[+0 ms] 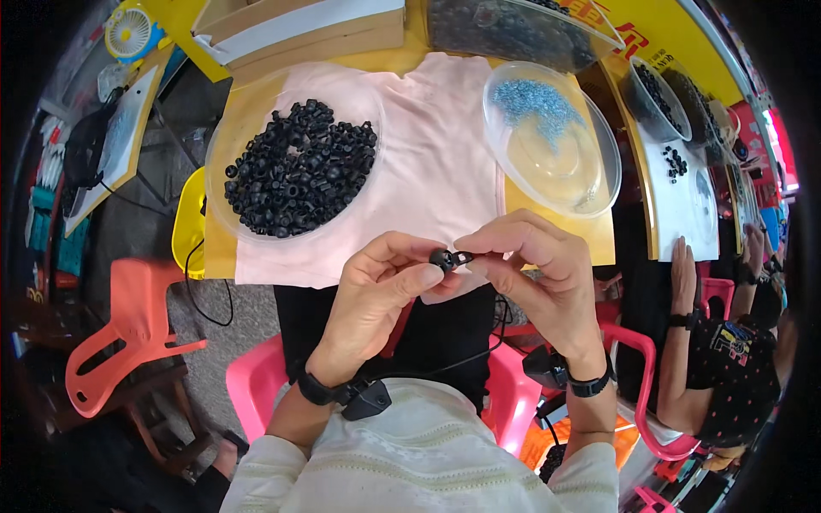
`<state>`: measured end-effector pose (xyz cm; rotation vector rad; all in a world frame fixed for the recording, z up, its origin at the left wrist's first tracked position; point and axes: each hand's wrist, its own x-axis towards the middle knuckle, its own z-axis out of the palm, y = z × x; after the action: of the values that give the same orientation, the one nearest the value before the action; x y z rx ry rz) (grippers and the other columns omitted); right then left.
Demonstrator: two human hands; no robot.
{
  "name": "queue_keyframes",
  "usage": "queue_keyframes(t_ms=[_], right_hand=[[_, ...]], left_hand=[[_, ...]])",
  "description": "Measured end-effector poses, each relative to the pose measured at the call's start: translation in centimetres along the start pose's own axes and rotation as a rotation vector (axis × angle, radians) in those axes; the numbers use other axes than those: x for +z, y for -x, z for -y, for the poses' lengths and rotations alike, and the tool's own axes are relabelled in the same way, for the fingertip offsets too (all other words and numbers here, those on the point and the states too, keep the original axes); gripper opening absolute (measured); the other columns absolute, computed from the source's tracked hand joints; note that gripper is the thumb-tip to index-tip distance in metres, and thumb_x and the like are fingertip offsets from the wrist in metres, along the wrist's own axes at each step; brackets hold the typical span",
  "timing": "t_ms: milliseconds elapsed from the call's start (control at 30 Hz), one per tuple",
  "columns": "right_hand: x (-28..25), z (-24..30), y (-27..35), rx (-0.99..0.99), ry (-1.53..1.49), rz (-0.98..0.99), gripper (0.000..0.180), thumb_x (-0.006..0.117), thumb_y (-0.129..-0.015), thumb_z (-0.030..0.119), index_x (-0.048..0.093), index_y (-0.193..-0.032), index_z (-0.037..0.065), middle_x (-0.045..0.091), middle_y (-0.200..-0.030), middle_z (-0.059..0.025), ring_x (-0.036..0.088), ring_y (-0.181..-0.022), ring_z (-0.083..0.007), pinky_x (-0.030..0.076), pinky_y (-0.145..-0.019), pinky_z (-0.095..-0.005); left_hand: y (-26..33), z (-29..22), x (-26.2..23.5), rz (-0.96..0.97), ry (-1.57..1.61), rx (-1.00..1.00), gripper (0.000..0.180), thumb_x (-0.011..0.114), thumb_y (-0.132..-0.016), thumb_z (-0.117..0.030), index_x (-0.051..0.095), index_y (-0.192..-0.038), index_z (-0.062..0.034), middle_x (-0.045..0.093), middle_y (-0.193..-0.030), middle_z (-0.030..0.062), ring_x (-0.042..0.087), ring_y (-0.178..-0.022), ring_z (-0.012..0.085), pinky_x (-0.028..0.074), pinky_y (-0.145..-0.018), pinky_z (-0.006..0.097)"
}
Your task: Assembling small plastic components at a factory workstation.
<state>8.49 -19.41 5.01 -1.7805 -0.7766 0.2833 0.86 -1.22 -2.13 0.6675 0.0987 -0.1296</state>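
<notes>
Just beyond my lap, at the table's near edge, my two hands meet over a small black plastic cord lock (441, 259). My left hand (385, 278) pinches its rounded body between thumb and fingers. The narrower end, with an opening through it, is pinched by the fingertips of my right hand (539, 269). Beyond my left hand, a clear round tray (224, 209) holds a heap of black plastic parts (299, 171). On the far right, another clear round tray (556, 184) has many tiny bluish pieces (534, 103), too small to make out for certain.
Pale pink cloth (436, 154) covers much of the yellow table (560, 224). A cardboard box (308, 38) and a clear bin (513, 34) stand at the back. To the left are a yellow container (190, 227) and a red stool (141, 316). A co-worker's arm (680, 342) is at the right.
</notes>
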Motion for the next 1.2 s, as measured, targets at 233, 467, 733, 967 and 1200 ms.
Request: queue_keyframes(t_ms=[233,467,733,967,1200], right_hand=[[0.2,-0.3,0.1,-0.176,0.199,-0.016,0.021,0.069,-0.083,-0.004,0.067,-0.103,0.002,0.064,-0.088,-0.0092,0.066,-0.071,-0.0204,0.052,-0.061,-0.0286],[1.7,-0.2,0.7,-0.114,0.207,-0.077,0.021,0.069,-0.083,-0.003,0.067,-0.103,0.002,0.063,-0.087,-0.0087,0.065,-0.072,-0.0200,0.052,-0.061,-0.0282],[1.9,-0.6,0.6,0.017,-0.003,-0.087,0.020,0.068,-0.087,-0.001,0.066,-0.107,0.001,0.063,-0.089,-0.0087,0.065,-0.074,-0.0146,0.055,-0.063,-0.0254],[2.1,-0.5,0.9,0.211,-0.224,-0.117,0.015,0.065,-0.090,-0.001,0.066,-0.105,-0.002,0.064,-0.089,-0.0076,0.066,-0.078,-0.0100,0.056,-0.066,-0.0227],[1.9,-1.7,0.9,-0.083,0.157,-0.074,0.021,0.069,-0.085,-0.001,0.065,-0.105,-0.003,0.064,-0.093,-0.0105,0.066,-0.075,-0.0158,0.054,-0.062,-0.0263]], left_hand=[[0.1,0.1,0.3,0.011,0.011,-0.013,0.021,0.063,-0.091,0.003,0.061,-0.111,0.0020,0.068,-0.104,0.0142,0.069,-0.094,0.0207,0.057,-0.088,0.033],[0.2,0.7,0.0,-0.050,0.027,0.003,0.018,0.062,-0.092,0.002,0.062,-0.109,0.0020,0.068,-0.103,0.0148,0.070,-0.095,0.0241,0.059,-0.088,0.037],[0.6,0.5,0.2,-0.046,-0.068,-0.035,0.015,0.059,-0.094,-0.003,0.061,-0.108,0.0015,0.068,-0.102,0.0138,0.069,-0.095,0.0244,0.058,-0.088,0.043],[0.4,0.2,0.5,-0.042,-0.070,-0.031,0.018,0.061,-0.094,-0.004,0.061,-0.109,0.0056,0.068,-0.104,0.0158,0.070,-0.097,0.0262,0.058,-0.089,0.037],[0.2,0.7,-0.4,-0.004,0.069,-0.098,0.017,0.063,-0.093,-0.005,0.062,-0.109,0.0024,0.068,-0.104,0.0138,0.069,-0.097,0.0237,0.057,-0.090,0.037]])
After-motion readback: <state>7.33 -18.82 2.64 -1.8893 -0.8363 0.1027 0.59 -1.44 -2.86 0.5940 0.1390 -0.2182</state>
